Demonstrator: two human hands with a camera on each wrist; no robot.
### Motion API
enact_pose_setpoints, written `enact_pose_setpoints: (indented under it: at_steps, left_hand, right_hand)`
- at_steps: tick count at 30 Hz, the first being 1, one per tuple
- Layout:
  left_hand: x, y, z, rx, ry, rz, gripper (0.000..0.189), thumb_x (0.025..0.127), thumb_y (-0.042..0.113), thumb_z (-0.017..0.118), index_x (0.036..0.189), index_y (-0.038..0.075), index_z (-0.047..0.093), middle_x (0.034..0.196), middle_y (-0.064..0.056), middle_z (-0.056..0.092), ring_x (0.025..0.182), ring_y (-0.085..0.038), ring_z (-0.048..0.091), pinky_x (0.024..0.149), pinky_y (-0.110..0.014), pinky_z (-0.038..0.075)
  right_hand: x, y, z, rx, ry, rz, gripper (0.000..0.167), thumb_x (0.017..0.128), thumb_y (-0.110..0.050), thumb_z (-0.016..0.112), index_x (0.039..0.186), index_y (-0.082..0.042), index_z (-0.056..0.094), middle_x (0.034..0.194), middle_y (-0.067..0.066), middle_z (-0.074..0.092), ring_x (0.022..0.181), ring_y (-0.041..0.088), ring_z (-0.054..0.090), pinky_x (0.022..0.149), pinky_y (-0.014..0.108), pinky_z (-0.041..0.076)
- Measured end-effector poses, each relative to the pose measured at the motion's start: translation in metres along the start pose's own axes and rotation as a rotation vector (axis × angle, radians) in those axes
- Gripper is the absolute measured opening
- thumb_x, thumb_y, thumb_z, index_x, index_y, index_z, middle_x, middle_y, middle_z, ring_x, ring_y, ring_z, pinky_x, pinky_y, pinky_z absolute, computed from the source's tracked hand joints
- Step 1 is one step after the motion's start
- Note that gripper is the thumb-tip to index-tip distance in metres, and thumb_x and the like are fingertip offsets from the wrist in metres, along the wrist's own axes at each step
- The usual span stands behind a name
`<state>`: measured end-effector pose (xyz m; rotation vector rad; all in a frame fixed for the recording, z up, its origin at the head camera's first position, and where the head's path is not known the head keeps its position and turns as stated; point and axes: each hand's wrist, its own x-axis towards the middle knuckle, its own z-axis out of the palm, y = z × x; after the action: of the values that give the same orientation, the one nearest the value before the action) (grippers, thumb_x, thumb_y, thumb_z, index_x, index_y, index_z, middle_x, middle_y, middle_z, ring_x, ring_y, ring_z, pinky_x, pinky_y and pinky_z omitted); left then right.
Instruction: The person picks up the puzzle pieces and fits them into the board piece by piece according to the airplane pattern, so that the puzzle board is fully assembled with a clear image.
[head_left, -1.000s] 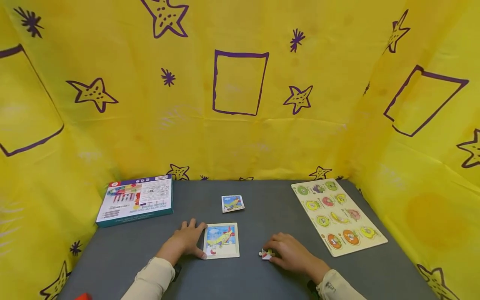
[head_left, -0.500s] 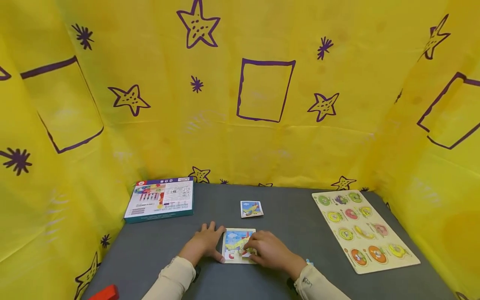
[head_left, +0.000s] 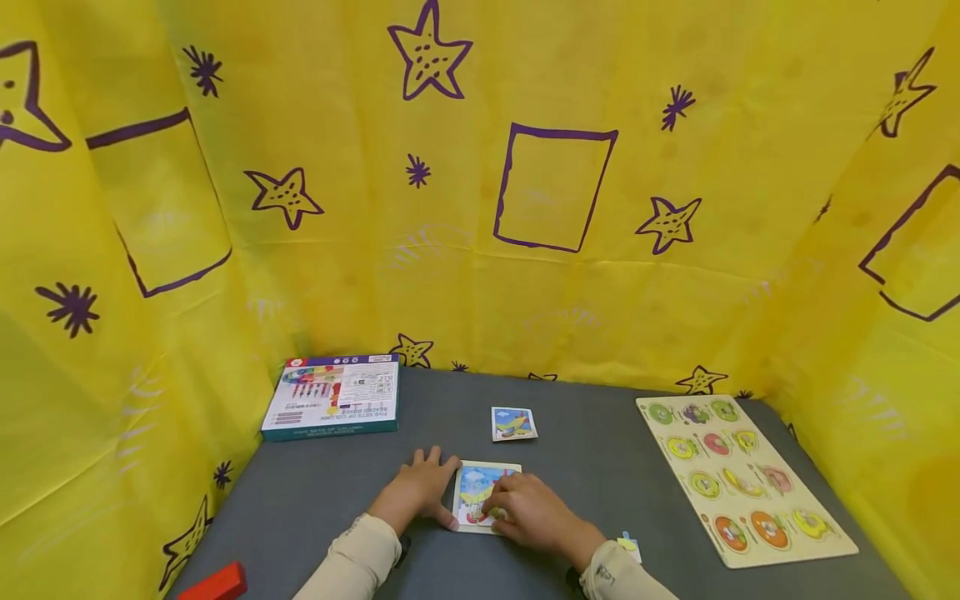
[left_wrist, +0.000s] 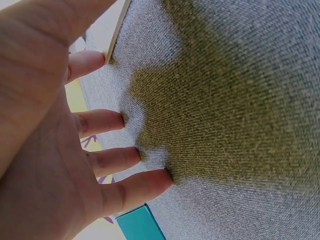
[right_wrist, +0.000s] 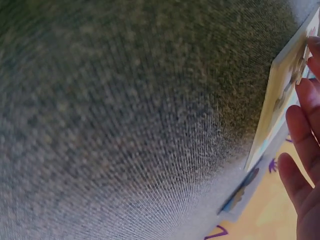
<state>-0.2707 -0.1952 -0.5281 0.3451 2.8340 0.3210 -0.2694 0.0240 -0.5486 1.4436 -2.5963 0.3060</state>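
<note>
A small framed jigsaw puzzle (head_left: pixel 487 464) with a yellow plane on blue sky lies flat in front of me. My left hand (head_left: pixel 424 489) braces its left side, thumb and index finger at the frame's edge (left_wrist: pixel 118 31). The other left fingers are spread, tips on the grey cloth. Over the puzzle's lower right part, my right hand (head_left: pixel 534 510) pinches a jigsaw piece (right_wrist: pixel 301 73) with thumb and fingertips, low against the picture. In the head view the fingers mostly hide that piece. Another loose jigsaw piece (head_left: pixel 631 546) lies beside my right wrist.
Behind the puzzle lies a small plane picture card (head_left: pixel 513 423). A flat teal-edged box (head_left: pixel 330 402) sits at the back left, a wooden fruit board (head_left: pixel 806 552) on the right. A red block (head_left: pixel 217 582) is at the front left. Yellow patterned cloth (head_left: pixel 547 308) walls the table.
My right hand has carried the jigsaw piece leftward from the table onto the puzzle and shifted slightly there. The left hand keeps its place at the frame. The head view has turned left.
</note>
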Motion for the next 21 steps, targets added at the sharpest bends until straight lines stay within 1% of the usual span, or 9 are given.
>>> enact_pose_setpoints:
  at_steps: [7,15,19,21]
  left_hand:
    - [-0.0006,0.0009,0.0005,0.009,-0.002,-0.004,0.087,0.059,0.047,0.09,0.131,0.014,0.053,0.127,-0.017,0.047,0.112,-0.039,0.044,0.091,-0.061,0.042]
    - [-0.0003,0.0031,-0.0033,0.008,-0.008,-0.01,0.087,0.06,0.046,0.09,0.131,0.014,0.053,0.128,-0.018,0.047,0.112,-0.039,0.044,0.091,-0.061,0.042]
    - [0.0003,0.0024,-0.0023,0.005,-0.019,-0.013,0.086,0.06,0.046,0.09,0.131,0.015,0.053,0.13,-0.018,0.046,0.113,-0.04,0.043,0.092,-0.062,0.042]
    - [0.0006,0.0017,-0.0012,0.003,-0.025,-0.013,0.086,0.061,0.046,0.09,0.131,0.015,0.052,0.131,-0.019,0.046,0.115,-0.041,0.043,0.092,-0.062,0.042]
  right_hand:
    - [0.0004,-0.0019,0.0002,0.011,-0.019,0.016,0.017,0.083,-0.025,0.074,0.1,-0.025,0.074,0.096,-0.011,0.063,0.092,0.007,0.056,0.079,0.03,0.045]
    - [-0.0013,-0.0006,0.0024,0.045,-0.038,0.053,0.016,0.087,-0.025,0.071,0.102,-0.026,0.074,0.097,-0.012,0.062,0.095,0.007,0.056,0.082,0.032,0.046]
    - [-0.002,-0.001,0.0038,0.055,-0.035,0.062,0.015,0.087,-0.025,0.071,0.102,-0.026,0.074,0.096,-0.012,0.062,0.094,0.007,0.056,0.084,0.032,0.046]
    - [-0.0022,-0.0015,0.0043,0.046,-0.023,0.05,0.014,0.087,-0.024,0.071,0.101,-0.026,0.074,0.096,-0.011,0.062,0.093,0.007,0.056,0.083,0.031,0.046]
